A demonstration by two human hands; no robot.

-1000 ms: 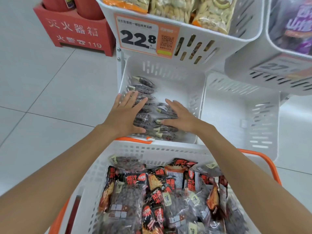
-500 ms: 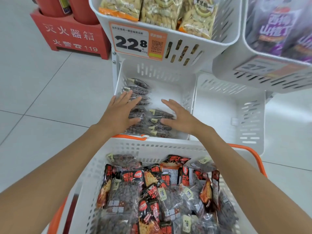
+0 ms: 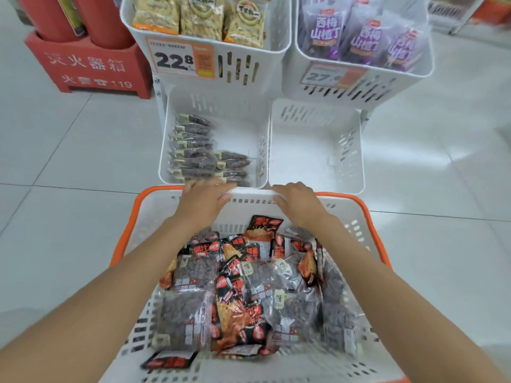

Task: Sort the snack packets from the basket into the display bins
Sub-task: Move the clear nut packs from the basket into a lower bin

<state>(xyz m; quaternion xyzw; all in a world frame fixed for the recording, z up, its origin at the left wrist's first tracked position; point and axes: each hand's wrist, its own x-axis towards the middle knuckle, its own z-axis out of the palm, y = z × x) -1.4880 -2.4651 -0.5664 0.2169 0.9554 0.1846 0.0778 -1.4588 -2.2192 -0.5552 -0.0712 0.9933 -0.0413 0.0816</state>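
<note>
A white basket with an orange rim stands in front of me, full of several snack packets: clear bags of dark pieces and red-black bags. My left hand and my right hand hover over the basket's far edge, fingers relaxed, holding nothing. Beyond them the lower left display bin holds several dark packets stacked in two rows. The lower right display bin beside it has nothing in it.
Upper bins hold yellow nut packets with a 22.8 price tag and purple packets. A red fire-extinguisher box stands on the tiled floor at the back left.
Both hands have drawn back out of the lower left bin to the basket's far edge, leaving the dark packets stacked there. The view has tilted back, showing more of the basket.
</note>
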